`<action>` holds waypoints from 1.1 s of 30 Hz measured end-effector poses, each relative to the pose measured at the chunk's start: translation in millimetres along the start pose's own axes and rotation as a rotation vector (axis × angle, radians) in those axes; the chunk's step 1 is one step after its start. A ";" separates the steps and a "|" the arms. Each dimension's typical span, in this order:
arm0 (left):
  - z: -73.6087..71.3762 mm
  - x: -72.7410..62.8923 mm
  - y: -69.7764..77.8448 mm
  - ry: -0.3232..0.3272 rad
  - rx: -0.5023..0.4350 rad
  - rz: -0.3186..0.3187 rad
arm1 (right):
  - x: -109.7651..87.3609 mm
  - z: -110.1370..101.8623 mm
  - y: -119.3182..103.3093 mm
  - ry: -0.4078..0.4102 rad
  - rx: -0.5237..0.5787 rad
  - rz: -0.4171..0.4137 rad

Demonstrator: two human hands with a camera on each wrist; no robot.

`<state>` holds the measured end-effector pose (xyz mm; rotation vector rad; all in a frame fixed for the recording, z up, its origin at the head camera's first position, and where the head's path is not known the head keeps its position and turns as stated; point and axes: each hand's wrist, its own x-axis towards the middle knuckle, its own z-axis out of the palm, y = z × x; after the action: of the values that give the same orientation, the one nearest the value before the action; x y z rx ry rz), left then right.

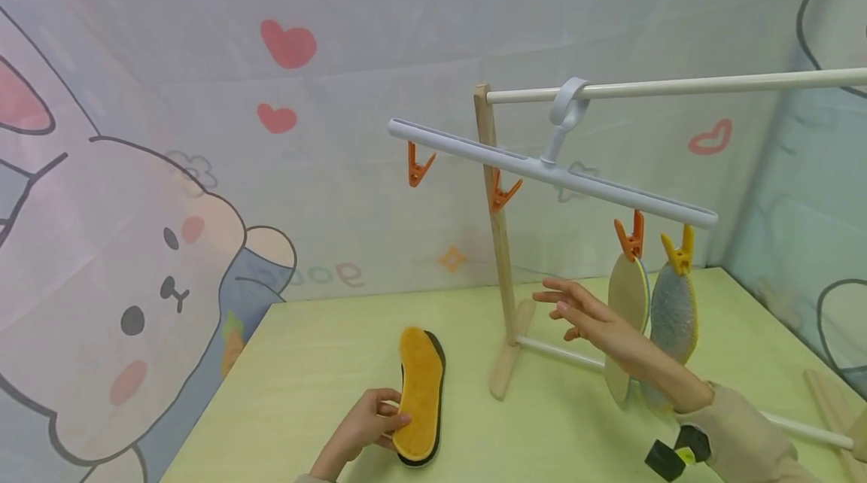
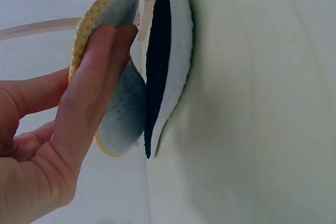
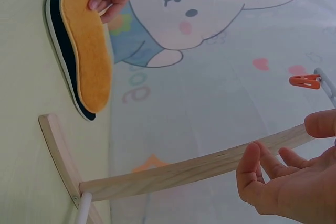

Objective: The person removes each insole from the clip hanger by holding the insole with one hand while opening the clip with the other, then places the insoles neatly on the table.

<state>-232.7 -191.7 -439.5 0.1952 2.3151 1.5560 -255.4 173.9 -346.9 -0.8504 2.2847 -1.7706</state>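
Observation:
My left hand (image 1: 369, 421) pinches an orange-yellow insole (image 1: 421, 393) near its lower end, thumb on top and fingers beneath. In the left wrist view the held insole (image 2: 118, 114) shows a grey underside and is tilted above the table. Directly under it lies a black-topped insole (image 2: 159, 51) with a white lower side. My right hand (image 1: 596, 321) is raised with nothing in it, fingers loosely bent, beside two hanging insoles. One, a pale insole (image 1: 626, 295), hangs from an orange clip (image 1: 632, 237); the other, a grey insole (image 1: 673, 317), hangs from a yellow clip (image 1: 679, 250).
A white hanger (image 1: 474, 152) hooks over the white rod (image 1: 677, 84) of a wooden stand (image 1: 501, 265). Two orange clips without insoles, a left clip (image 1: 418, 165) and a middle clip (image 1: 503, 193), hang from it. The stand rests on a light yellow-green table (image 1: 305, 363).

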 end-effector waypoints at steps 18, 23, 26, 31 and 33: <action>0.1 -7.7 -3.1 0.073 0.087 -0.010 | -2.0 2.7 4.2 -0.012 0.015 0.001; -1.3 -7.8 -2.4 0.065 0.064 0.013 | -2.5 3.1 4.7 -0.013 0.014 -0.001; -1.5 -7.7 -1.3 0.067 0.059 0.026 | -3.1 3.0 4.8 -0.011 0.009 0.001; -1.4 -8.8 0.0 0.081 0.072 0.030 | -4.2 2.3 5.7 -0.007 0.004 0.003; -1.6 -9.2 0.2 0.087 0.073 0.030 | -4.5 1.9 6.6 -0.007 0.006 0.001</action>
<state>-224.7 -195.7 -436.9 0.1844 2.4492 1.5246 -253.2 175.6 -354.7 -0.8532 2.2743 -1.7697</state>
